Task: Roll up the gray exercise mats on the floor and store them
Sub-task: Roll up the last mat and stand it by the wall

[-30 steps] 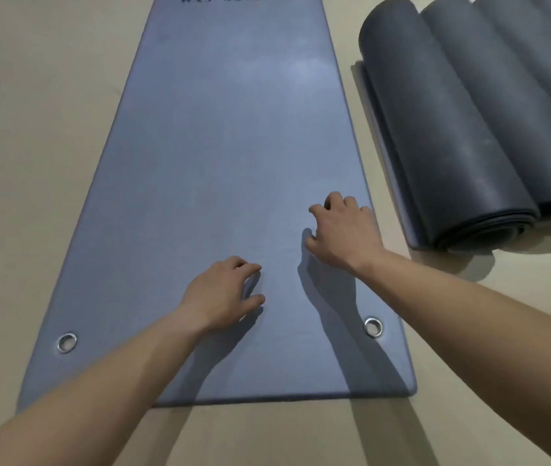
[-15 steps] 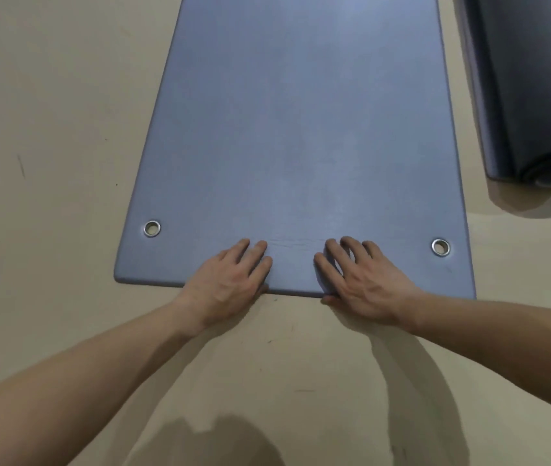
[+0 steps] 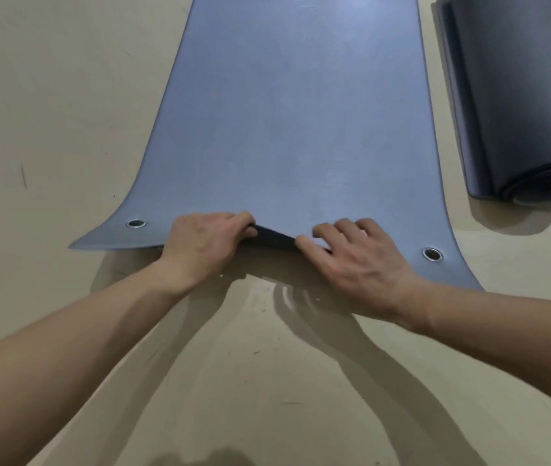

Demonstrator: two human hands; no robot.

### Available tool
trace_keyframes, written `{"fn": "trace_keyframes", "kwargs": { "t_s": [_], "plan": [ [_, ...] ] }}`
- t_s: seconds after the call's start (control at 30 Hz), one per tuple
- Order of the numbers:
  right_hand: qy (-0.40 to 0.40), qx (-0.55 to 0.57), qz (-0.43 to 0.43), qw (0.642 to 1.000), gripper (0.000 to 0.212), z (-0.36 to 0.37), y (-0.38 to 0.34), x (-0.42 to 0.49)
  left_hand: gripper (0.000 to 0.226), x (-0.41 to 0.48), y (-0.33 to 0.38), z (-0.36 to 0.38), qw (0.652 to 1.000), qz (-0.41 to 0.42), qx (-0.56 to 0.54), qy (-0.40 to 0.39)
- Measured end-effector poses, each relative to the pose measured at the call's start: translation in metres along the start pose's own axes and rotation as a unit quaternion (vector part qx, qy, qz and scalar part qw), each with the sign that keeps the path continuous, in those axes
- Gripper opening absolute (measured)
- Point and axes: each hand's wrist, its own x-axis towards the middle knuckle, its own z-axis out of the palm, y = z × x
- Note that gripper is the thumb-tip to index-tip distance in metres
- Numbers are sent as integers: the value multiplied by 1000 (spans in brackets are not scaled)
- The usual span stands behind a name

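Hands at the near edge: a person is lifting the end of the mat (image 3: 301, 129), which is lying flat along the floor (image 3: 48, 95), apparently to begin the first turn. The left hand (image 3: 206, 243) is gripping the edge with fingers curled over it. The right hand (image 3: 361, 260) is pinching it, thumb beneath and fingers bent on top. Only the middle is rising (both corners, each with an eyelet (image 3: 136, 224), are sitting lower), so the turn is likely going best with the hands spreading outward and keeping the fold tight and square to the long sides. A loose or skewed start is risking a coned bundle. The mat's far end is running out of view at the top. A rolled mat (image 3: 519, 95) to the right is being cut off by the frame, and how many layers or mats it holds cannot be told. No storage place is showing.
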Motion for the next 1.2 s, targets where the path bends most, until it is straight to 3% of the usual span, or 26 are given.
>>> {"fn": "trace_keyframes", "kwargs": {
  "t_s": [0.07, 0.17, 0.37, 0.47, 0.6, 0.7, 0.77, 0.87, 1.03, 1.2],
  "plan": [
    [31, -52, -18, 998, 48, -2, -18, -9, 39, 24, -2, -7, 999, -29, 34, -3],
    [-40, -66, 30, 997, 61, 10, -24, -21, 36, 46, -4, -13, 995, -43, 72, 51],
    [-55, -103, 59, 991, 93, 38, 36, 11, 16, 77, 2, -12, 973, -104, 94, 183],
    [-68, -86, 88, 990, 107, 47, 49, 34, 16, 74, 1, -7, 963, -95, 83, 236],
    [-83, -60, 101, 990, 108, 55, 54, 52, 72, 38, -18, 5, 984, -33, 137, 107],
    [-77, -47, 99, 991, 110, 60, 58, 58, 120, 34, -26, 11, 987, -47, 150, 11],
    [-76, -36, 108, 991, 114, 60, 57, 61, 134, 38, -28, 13, 984, -45, 170, -21],
    [-71, -32, 136, 988, 118, 60, 57, 62, 131, 46, -37, 16, 980, -23, 196, -25],
    [-75, -23, 162, 984, 118, 61, 61, 66, 126, 47, -36, 19, 975, -58, 213, -5],
    [-97, 13, 169, 981, 110, 65, 72, 66, 118, 41, -44, 25, 983, -60, 166, 52]
  ]
}}
